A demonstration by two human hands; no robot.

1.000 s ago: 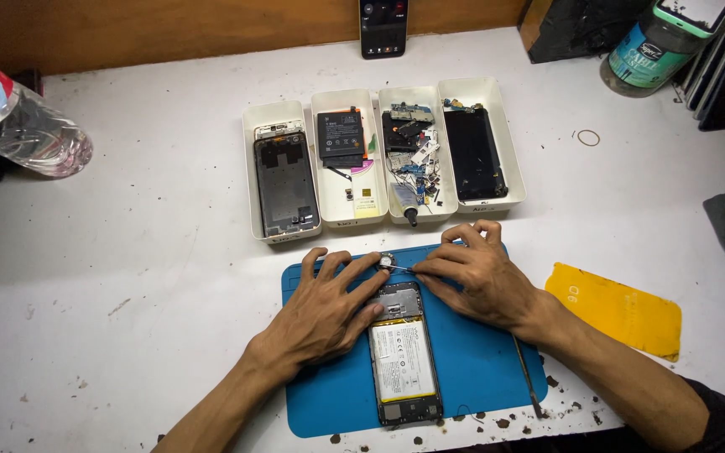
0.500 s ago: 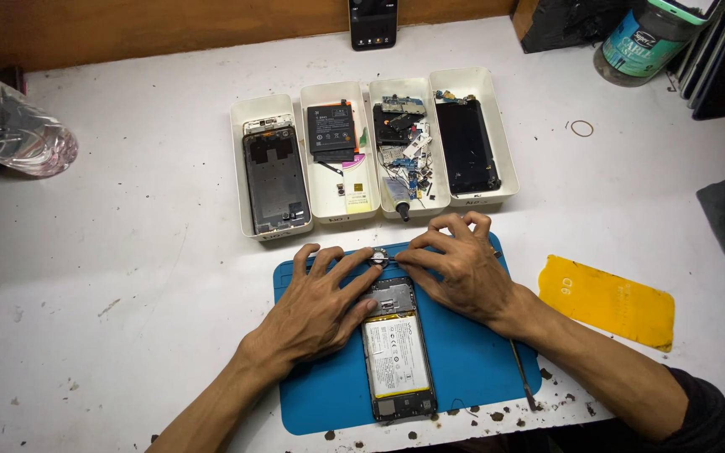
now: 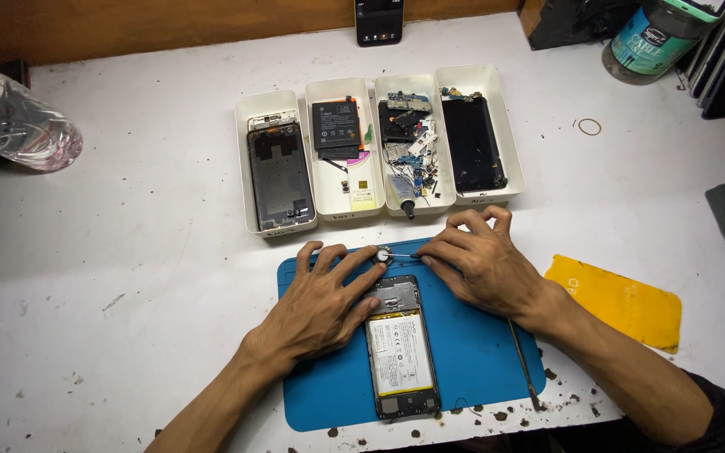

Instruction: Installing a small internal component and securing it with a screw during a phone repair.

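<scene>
An opened smartphone with its back cover off and a white battery showing lies lengthwise on a blue work mat. My left hand rests flat on the mat beside the phone's top, fingers spread, one fingertip on a small round part at the phone's upper end. My right hand pinches thin metal tweezers whose tip meets that round part.
Several white trays behind the mat hold a phone frame, a battery, small parts and a dark screen. A yellow cloth lies right, a thin metal tool on the mat edge, a plastic bottle far left, a phone at the back.
The view has shifted slightly. Both hands stay at the phone's top end, with only small finger adjustments.
</scene>
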